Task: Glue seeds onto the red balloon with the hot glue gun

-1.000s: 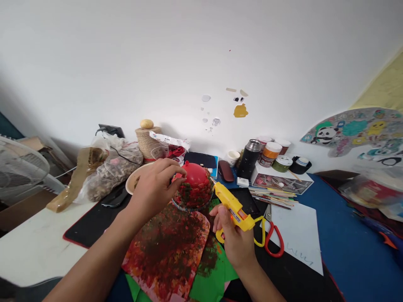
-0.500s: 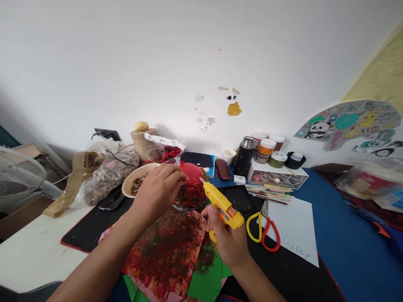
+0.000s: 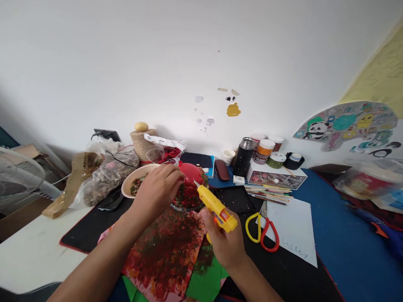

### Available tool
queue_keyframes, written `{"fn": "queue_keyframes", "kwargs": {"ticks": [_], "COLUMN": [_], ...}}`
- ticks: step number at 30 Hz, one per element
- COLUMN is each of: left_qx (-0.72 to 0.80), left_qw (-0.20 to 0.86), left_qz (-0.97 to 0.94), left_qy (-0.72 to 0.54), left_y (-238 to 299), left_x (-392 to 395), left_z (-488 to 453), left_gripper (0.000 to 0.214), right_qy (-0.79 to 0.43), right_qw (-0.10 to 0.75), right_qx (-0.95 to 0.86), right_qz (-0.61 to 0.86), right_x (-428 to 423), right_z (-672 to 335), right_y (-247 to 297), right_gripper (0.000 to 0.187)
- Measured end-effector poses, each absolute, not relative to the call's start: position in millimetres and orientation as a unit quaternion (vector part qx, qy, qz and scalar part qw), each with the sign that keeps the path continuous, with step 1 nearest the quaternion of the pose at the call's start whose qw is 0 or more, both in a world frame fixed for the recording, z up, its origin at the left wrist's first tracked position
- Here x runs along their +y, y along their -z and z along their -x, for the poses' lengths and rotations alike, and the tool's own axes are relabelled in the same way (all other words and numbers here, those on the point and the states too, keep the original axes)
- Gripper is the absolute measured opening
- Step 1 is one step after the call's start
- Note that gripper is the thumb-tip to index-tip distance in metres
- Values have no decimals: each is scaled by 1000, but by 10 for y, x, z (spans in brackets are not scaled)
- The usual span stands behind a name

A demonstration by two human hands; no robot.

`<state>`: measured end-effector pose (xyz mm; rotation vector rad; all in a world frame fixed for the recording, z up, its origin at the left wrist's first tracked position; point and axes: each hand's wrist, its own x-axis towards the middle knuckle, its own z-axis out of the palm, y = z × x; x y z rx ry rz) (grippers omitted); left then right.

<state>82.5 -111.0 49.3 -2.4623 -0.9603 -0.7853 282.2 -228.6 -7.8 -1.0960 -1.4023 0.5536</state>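
Note:
My right hand (image 3: 225, 241) is wrapped around the handle of a yellow glue gun (image 3: 215, 207), its nozzle pointing up and left at a red balloon (image 3: 188, 171). Dark red and green bits cover the balloon's lower part, and a patterned rim shows beneath it. Beside the balloon's left side, my left hand (image 3: 159, 188) is bent with its fingertips together; what they pinch, if anything, is hidden. Behind that hand sits a pale bowl (image 3: 126, 187) of dried bits, partly covered by it. Paint-stained red paper (image 3: 166, 256) lies below both hands, over green paper (image 3: 206, 281).
Right of my right hand lie scissors (image 3: 269, 237) with yellow and red handles, on white paper (image 3: 296, 226). A black tray (image 3: 236, 199), a black thermos (image 3: 244, 159) and paint jars (image 3: 265, 151) stand behind. Left are a twine spool (image 3: 142, 144) and a plastic bag (image 3: 108, 172).
My right hand has moved the glue gun slightly left, bringing its nozzle closer to the balloon and my left fingers. The left hand stays almost in place.

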Motion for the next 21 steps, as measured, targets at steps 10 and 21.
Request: {"fn": "queue_keyframes", "kwargs": {"ticks": [10, 21], "left_qx": [-372, -343], "left_qw": [126, 82], "left_qz": [874, 882], "left_qy": [286, 313], "left_y": [-413, -321], "left_x": [-1050, -981], "left_z": [-792, -697], "left_gripper": [20, 31], "right_qy": [-222, -220], "right_qw": [580, 580], "right_qx": [-630, -637], "right_qz": [468, 457], "right_x": [-2286, -2295], "right_z": [-2817, -2809], "right_y": [89, 62], "right_gripper": [41, 37]}}
